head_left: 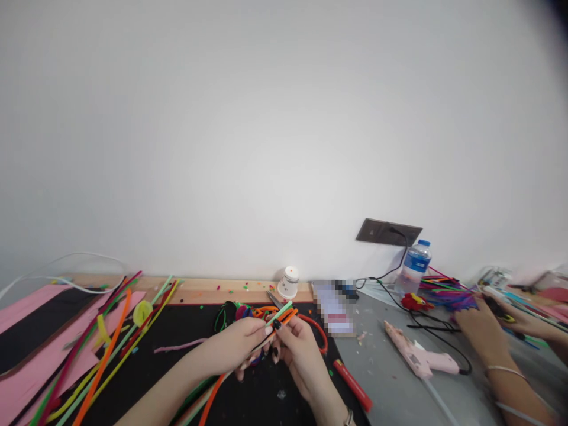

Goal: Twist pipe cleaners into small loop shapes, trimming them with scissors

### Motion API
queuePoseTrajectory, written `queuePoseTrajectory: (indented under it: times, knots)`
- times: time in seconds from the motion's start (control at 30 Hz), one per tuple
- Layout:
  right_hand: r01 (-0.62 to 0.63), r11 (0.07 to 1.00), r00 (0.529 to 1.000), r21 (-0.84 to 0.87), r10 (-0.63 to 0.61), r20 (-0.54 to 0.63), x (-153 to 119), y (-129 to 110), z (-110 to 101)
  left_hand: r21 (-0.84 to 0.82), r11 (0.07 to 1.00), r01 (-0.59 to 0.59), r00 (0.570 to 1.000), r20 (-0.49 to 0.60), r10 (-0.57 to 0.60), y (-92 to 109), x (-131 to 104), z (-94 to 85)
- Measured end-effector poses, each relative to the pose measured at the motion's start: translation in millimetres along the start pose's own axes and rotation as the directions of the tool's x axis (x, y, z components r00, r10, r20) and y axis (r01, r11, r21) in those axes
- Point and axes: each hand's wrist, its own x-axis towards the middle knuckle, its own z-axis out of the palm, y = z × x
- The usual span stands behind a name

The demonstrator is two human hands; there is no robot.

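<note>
My left hand (251, 340) and my right hand (299, 349) meet over the black mat (146, 373), fingers pinched together on a small bundle of pipe cleaners (286, 315). Orange and light green ends stick out above the fingertips. Long orange and green tails of pipe cleaner (210, 399) run down beneath my left forearm. Just behind my hands lie dark green pipe-cleaner loops (224, 316) and a curved red pipe cleaner (323, 334). Scissors (276, 300) rest partly hidden beyond my fingers. A pale purple pipe cleaner (177, 347) lies left of my left hand.
Long coloured pipe cleaners (118, 343) cross pink sheets (26, 384) at left. A white cup (288, 283) stands behind. Rightward are a phone (331, 307), red tube (352, 386), pink glue gun (415, 355), cable and bottle (413, 269). A co-worker's hands (481, 325) work far right.
</note>
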Motion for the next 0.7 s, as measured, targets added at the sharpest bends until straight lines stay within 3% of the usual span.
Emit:
queuePoseTrajectory:
  times: [0.13, 0.23, 0.47, 0.57, 0.7]
  knots:
    - [-0.009, 1.000, 0.999, -0.028, 0.008, -0.036, 1.5, 4.4, -0.7, -0.011, 0.997, 0.073, 0.997, -0.019, -0.073, -1.3, -2.3, 6.6]
    - [0.036, 0.999, 0.989, -0.012, -0.037, -0.145, 4.9, 6.8, -6.1, -0.092, 0.984, 0.153, 0.988, 0.015, -0.152, -1.4, -5.3, 9.0]
    - [0.204, 0.979, 0.891, 0.004, -0.184, -0.415, 11.4, -4.7, -25.0, -0.311, 0.910, 0.276, 0.958, 0.162, -0.235, -10.0, -9.3, 0.6]
    - [0.251, 0.967, 0.858, -0.031, -0.237, -0.456, 12.1, -8.4, -28.2, -0.377, 0.874, 0.308, 0.948, 0.205, -0.245, -15.9, -7.6, -1.6]
    - [0.289, 0.954, 0.834, -0.084, -0.294, -0.467, 13.0, -5.9, -26.8, -0.423, 0.852, 0.310, 0.950, 0.184, -0.254, -17.8, -3.5, -6.3]
